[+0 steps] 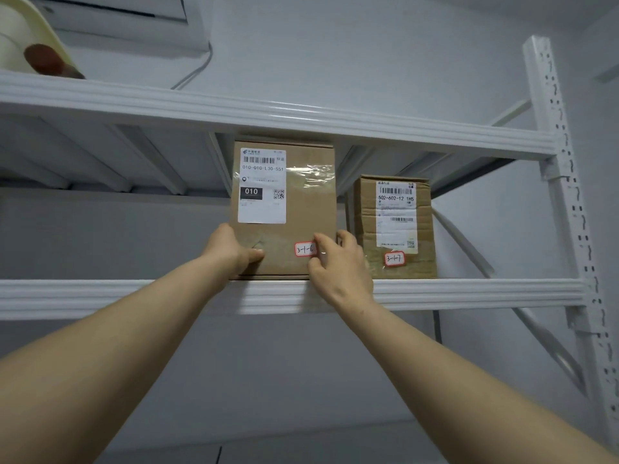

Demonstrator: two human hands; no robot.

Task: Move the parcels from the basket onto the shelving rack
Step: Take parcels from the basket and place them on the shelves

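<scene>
Cardboard is being clasped low down by both grips, the left grip (234, 249) with its thumb curled onto the front face and the right grip (338, 266) wrapped round the right edge beside a red-bordered sticker (304, 249), the parcel (301, 209) being held upright on a shelf (469, 293) of the white rack, just beside a second parcel (395, 226).

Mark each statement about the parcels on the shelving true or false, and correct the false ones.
1. The taller box and the shorter box stand on one shelf. True.
2. The taller box carries the tag 3-1-7. False: its red-edged tag reads 3-1-6.
3. The shorter box stands to the right of the taller one. True.
4. A third box stands on the top shelf. False: no box shows there, just a cream thing and something brown at the far left.
</scene>
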